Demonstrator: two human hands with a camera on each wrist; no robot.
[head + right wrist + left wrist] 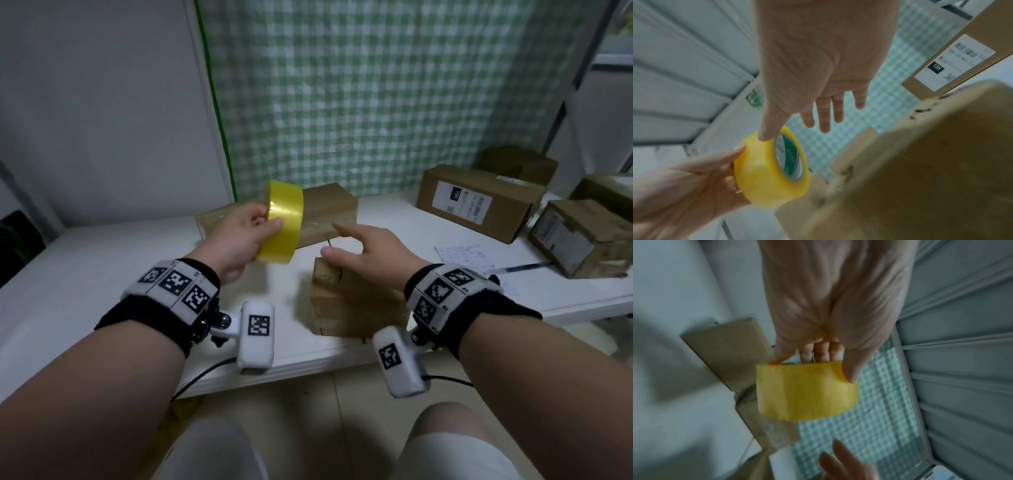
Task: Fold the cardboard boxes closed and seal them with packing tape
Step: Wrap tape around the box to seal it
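Observation:
My left hand [239,236] grips a yellow roll of packing tape [282,222] in the air above the white table [102,274]; thumb and fingers curl round its rim. The tape roll [807,391] fills the middle of the left wrist view, and the tape roll [772,172] shows a green-printed core in the right wrist view. My right hand [363,250] hovers open, fingers spread, just above a small closed cardboard box [352,305] in front of me, right of the tape. This box [920,170] looms blurred under the right hand [826,91].
A flat taped box [329,212] lies behind the tape. Several more cardboard boxes stand at the right, one box with a white shipping label [479,202]. A paper sheet [466,257] lies on the table. A green checked curtain [376,102] hangs behind.

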